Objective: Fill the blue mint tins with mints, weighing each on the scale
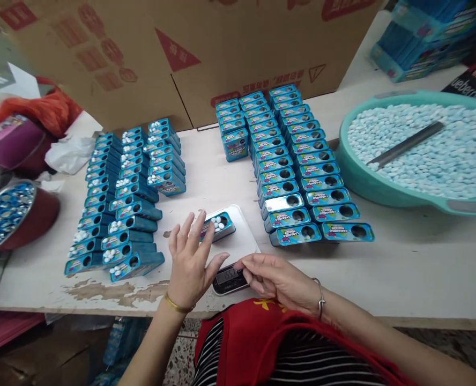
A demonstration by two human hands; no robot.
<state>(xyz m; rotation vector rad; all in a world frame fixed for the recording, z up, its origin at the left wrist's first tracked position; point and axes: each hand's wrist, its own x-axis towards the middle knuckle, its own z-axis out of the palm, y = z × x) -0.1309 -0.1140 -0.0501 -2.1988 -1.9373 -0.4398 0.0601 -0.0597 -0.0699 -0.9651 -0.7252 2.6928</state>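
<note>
A white kitchen scale (244, 236) with a lit display lies in front of me, and on its plate rests a blue candy tin (227, 229) with several white candies on top. My left hand (192, 257) is open, fingers spread over the near left side of that tin; whether they touch it cannot be seen. Beside the display, my right hand (272, 273) has thumb and forefinger pinched together at the scale's near edge. Anything between those fingertips is too small to make out.
Rows of blue tins with white candies on them (129, 222) stand at left. More tins with round holes (314, 169) stand at right. A teal basin (407, 201) holds pale candies and a scoop. A red bowl (41, 214) holds blue-silver pieces. A cardboard box (238, 53) stands behind.
</note>
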